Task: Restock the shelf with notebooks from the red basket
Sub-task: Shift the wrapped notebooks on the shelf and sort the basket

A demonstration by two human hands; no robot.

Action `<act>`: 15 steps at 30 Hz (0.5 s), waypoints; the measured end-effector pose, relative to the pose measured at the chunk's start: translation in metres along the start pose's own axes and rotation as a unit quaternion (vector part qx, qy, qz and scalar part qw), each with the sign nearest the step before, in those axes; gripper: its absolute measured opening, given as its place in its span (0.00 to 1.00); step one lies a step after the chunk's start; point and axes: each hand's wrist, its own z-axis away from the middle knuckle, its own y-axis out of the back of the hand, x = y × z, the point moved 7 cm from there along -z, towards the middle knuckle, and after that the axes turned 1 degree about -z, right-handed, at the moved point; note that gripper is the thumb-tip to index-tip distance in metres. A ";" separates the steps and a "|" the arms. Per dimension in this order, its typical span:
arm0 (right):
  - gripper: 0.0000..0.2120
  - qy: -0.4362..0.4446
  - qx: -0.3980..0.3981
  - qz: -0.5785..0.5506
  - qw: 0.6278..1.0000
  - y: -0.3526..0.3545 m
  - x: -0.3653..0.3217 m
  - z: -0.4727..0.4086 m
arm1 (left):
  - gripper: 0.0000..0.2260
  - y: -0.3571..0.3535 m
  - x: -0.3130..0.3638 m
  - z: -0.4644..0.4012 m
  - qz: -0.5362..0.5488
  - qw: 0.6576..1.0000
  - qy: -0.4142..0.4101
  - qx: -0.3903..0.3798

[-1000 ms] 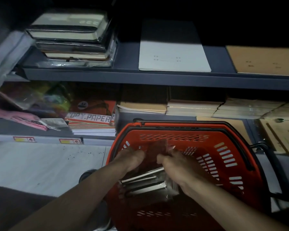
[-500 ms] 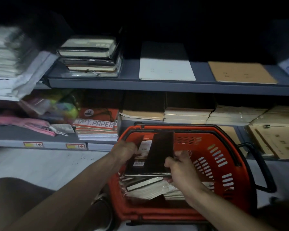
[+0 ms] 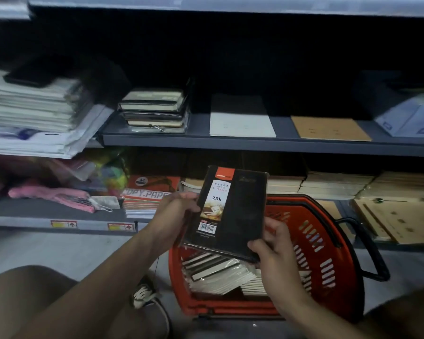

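Note:
A black notebook (image 3: 233, 211) with a "25k" label and a barcode is held up above the red basket (image 3: 323, 248). My left hand (image 3: 175, 211) grips its left edge. My right hand (image 3: 271, 245) grips its lower right corner. More notebooks (image 3: 218, 272) lie stacked inside the basket, which stands on the floor before the shelving. A stack of similar black notebooks (image 3: 154, 110) sits on the grey middle shelf (image 3: 267, 144).
On the middle shelf lie a white pad (image 3: 240, 123) and a brown pad (image 3: 328, 128). Piles of paper (image 3: 34, 113) fill the left. Copy paper (image 3: 145, 194) and brown notebook stacks (image 3: 335, 184) sit on the lower shelf. My shoe (image 3: 149, 299) is beside the basket.
Both hands lifted the black notebook out of the basket and raised it, turning its labelled cover toward me. The view tilted upward, showing more of the shelving.

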 end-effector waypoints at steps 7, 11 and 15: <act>0.22 0.068 -0.023 -0.041 0.997 -0.013 -0.027 0.006 | 0.18 0.008 0.026 0.012 0.050 0.997 -0.064 -0.010; 0.23 0.080 -0.029 -0.086 0.993 -0.020 -0.043 0.004 | 0.21 0.010 0.040 0.014 0.081 0.991 -0.100 -0.040; 0.23 0.083 -0.055 -0.142 0.985 -0.030 -0.064 0.000 | 0.24 0.014 0.056 0.015 0.138 0.978 -0.133 -0.079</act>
